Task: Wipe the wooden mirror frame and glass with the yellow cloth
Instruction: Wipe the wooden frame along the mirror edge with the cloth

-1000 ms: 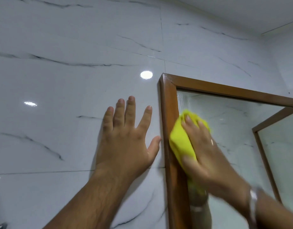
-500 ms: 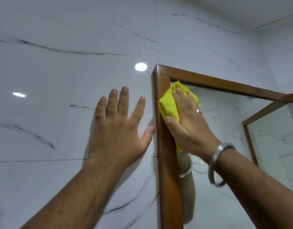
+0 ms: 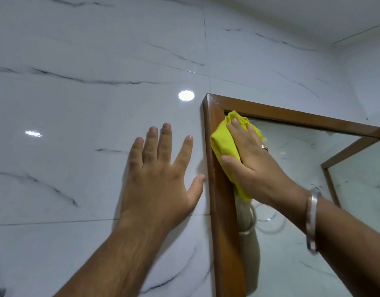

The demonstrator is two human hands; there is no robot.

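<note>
A wooden mirror frame (image 3: 224, 232) hangs on the wall right of centre, its top left corner in view. My right hand (image 3: 252, 160) presses a folded yellow cloth (image 3: 222, 142) against the glass (image 3: 296, 168) and the frame's inner edge, just under that corner. The cloth's lower end hangs below my palm. My left hand (image 3: 161, 176) lies flat on the marble wall left of the frame, fingers spread, thumb tip touching the frame's outer edge.
White marble tiles (image 3: 77, 125) with dark veins cover the wall, with ceiling lamp glints on them. The mirror reflects a second wooden frame (image 3: 326, 174) at the right. A metal bangle (image 3: 312, 221) circles my right wrist. The ceiling is close above.
My right hand has carried the cloth up the glass along the frame's left side into the top left corner. My left hand has stayed flat on the wall.
</note>
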